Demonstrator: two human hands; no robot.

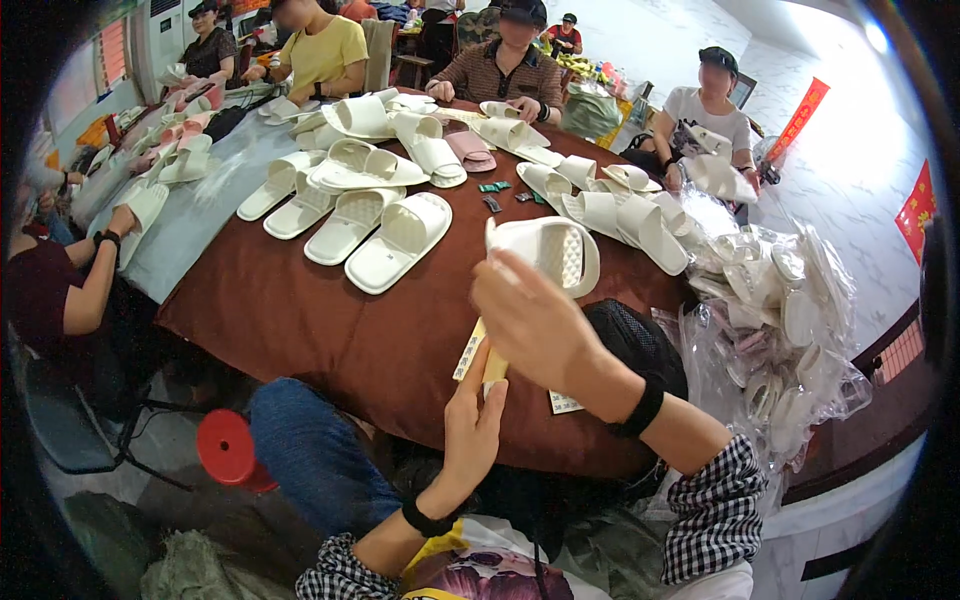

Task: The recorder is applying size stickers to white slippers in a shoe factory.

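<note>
My left hand [472, 430] grips a narrow yellow-backed sheet of printed stickers [468, 357] between thumb and fingers, near the table's front edge. Above it, my right hand [535, 325] has its fingers drawn together and slightly blurred; whatever they pinch is too small to make out. Right behind those fingers lies a cream slide sandal [545, 240] with a wide strap and a textured footbed, its near left part hidden by the hand. Another label sheet [565, 402] lies under my right wrist.
Rows of cream slides [400, 240] and one pink slide [470, 150] cover the brown-clothed table [300, 320]. Small dark green packets [495, 187] lie mid-table. A black mesh cap [640, 345] sits beside my right forearm. Bagged slides [790, 300] pile up at right. Co-workers sit around; a red stool [228, 445] stands lower left.
</note>
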